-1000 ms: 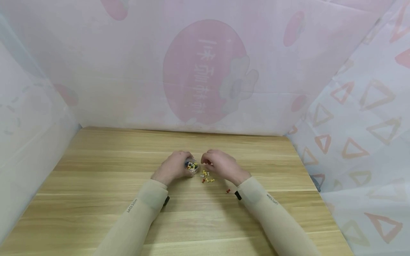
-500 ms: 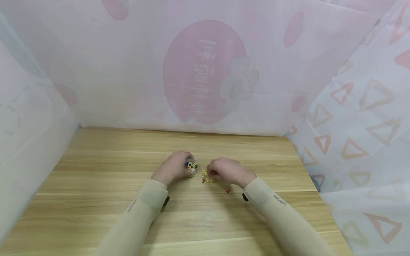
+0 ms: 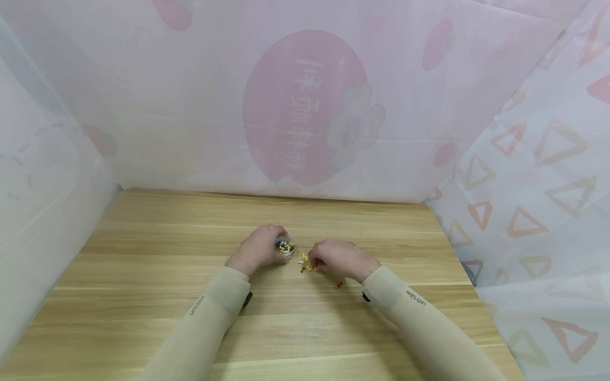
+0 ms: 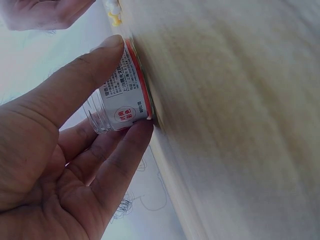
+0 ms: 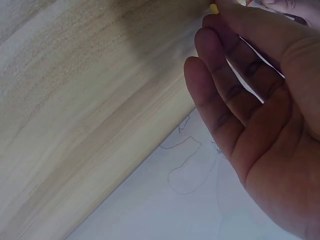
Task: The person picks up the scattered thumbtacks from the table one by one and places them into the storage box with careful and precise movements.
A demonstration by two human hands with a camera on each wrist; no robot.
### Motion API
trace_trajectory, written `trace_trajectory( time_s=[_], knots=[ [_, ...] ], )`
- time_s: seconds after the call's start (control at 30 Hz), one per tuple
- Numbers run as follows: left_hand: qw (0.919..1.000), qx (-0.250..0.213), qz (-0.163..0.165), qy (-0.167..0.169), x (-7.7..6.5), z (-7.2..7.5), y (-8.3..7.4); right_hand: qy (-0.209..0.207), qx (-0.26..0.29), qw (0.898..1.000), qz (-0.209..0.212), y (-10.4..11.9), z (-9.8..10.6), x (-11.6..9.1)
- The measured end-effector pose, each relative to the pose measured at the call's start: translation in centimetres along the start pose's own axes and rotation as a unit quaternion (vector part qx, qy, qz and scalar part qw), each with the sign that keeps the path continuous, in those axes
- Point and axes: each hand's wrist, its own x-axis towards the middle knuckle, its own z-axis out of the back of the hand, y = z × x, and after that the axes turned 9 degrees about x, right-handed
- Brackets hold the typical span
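My left hand (image 3: 259, 247) holds a small clear jar (image 4: 97, 111) with a printed label, thumb on one side and fingers on the other. Inside it lie several push pins (image 3: 285, 246) of mixed colours. To the jar's right, my right hand (image 3: 340, 257) is lowered to a little pile of loose push pins (image 3: 305, 257), mostly yellow with some red and white. A yellow push pin (image 5: 214, 8) shows between its thumb and a fingertip, pinched there; its other fingers extend loosely. The pin is mostly hidden by the hand.
A lone red push pin (image 3: 339, 284) lies on the wooden table (image 3: 286, 328), below the right wrist. A pale printed sheet (image 3: 190, 106) rises along the table's back edge, with more sheets at both sides.
My right hand has moved from beside the jar's mouth, right and down to the loose push pins, and its fingers have closed in on a yellow one. The left hand and jar stay put.
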Motion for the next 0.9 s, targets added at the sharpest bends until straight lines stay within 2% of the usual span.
trace_trajectory(
  time_s=[0.47,0.9],
  knots=[
    [1.0000,-0.006,0.002,0.002,0.1,-0.1,0.0,-0.074,0.006,0.997,-0.025,0.1,0.7,0.8],
    [0.9999,-0.012,-0.004,0.001,0.0,0.0,0.0,-0.145,0.072,0.986,-0.033,0.8,0.9,2.3]
  ],
)
